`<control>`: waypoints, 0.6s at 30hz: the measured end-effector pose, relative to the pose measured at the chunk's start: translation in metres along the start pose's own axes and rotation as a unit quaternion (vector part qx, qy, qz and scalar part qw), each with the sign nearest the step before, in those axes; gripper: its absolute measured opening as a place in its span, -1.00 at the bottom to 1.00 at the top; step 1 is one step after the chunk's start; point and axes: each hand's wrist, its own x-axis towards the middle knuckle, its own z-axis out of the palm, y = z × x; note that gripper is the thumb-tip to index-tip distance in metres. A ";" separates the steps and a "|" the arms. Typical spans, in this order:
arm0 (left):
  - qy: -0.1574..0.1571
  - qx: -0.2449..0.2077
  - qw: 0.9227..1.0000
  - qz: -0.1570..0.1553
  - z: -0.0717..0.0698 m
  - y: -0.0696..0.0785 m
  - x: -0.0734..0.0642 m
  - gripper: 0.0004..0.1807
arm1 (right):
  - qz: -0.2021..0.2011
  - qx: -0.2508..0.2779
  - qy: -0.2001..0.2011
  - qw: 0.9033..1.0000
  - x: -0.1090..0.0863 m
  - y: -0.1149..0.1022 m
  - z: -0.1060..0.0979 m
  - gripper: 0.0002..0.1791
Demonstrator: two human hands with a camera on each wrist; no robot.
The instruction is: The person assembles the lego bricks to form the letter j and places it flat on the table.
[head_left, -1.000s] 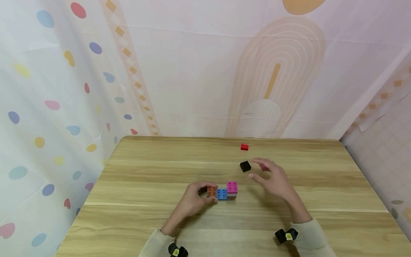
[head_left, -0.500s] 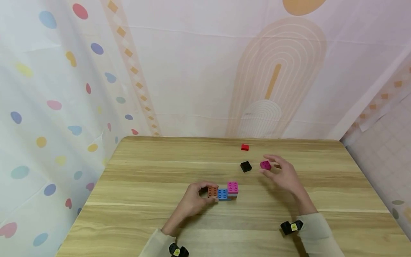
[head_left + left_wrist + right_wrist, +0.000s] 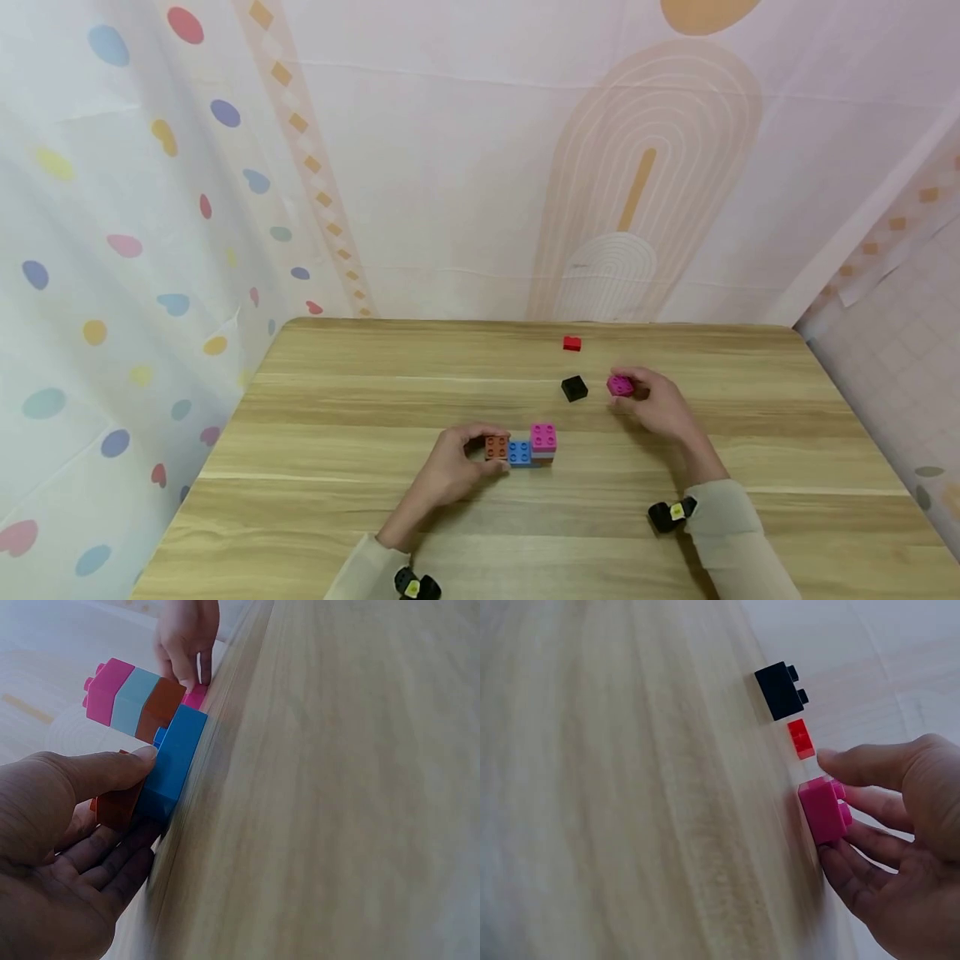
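My left hand (image 3: 447, 468) grips the left end of a toy-brick build, thumb and fingers around its brown brick (image 3: 496, 448). That brick sits on a long blue brick (image 3: 174, 761). A stack of a brown brick (image 3: 160, 709), a pale blue brick (image 3: 135, 697) and a pink brick (image 3: 543, 437) rises from the other end. My right hand (image 3: 660, 405) surrounds a loose magenta brick (image 3: 823, 810) on the table, fingers on one side and thumb on the other. In the right wrist view, a narrow gap shows between thumb tip and brick.
A black brick (image 3: 574, 388) lies left of the magenta one. Farther back, a small red brick (image 3: 572, 343) lies near the rear edge of the wooden table (image 3: 375, 375). Patterned cloth (image 3: 450, 192) hangs behind and at the sides.
My right hand has moved right from beside the black brick to the magenta brick, and its fingers have drawn closer around it. The left hand keeps its grip in place.
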 end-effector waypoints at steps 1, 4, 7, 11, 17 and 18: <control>0.000 0.000 1.000 0.001 0.000 0.000 0.000 -0.61 | 0.001 -0.006 0.000 1.000 0.000 0.001 0.001 -0.40; -0.001 -0.003 1.000 0.004 0.001 0.000 0.000 -0.61 | 0.000 -0.017 0.010 1.000 0.002 0.003 0.002 -0.44; -0.001 -0.002 1.000 0.006 0.001 0.001 0.000 -0.61 | -0.009 -0.026 0.023 0.999 0.002 0.005 0.003 -0.50; -0.002 -0.002 1.000 0.002 0.000 0.001 0.000 -0.60 | -0.013 -0.042 0.033 0.999 0.002 0.005 0.003 -0.53; -0.003 -0.002 1.000 0.001 0.000 0.002 0.001 -0.60 | -0.021 -0.047 0.034 0.998 0.002 0.005 0.002 -0.54; -0.003 -0.003 1.000 0.000 -0.001 0.002 0.001 -0.60 | -0.021 -0.047 0.035 0.998 0.002 0.005 0.002 -0.54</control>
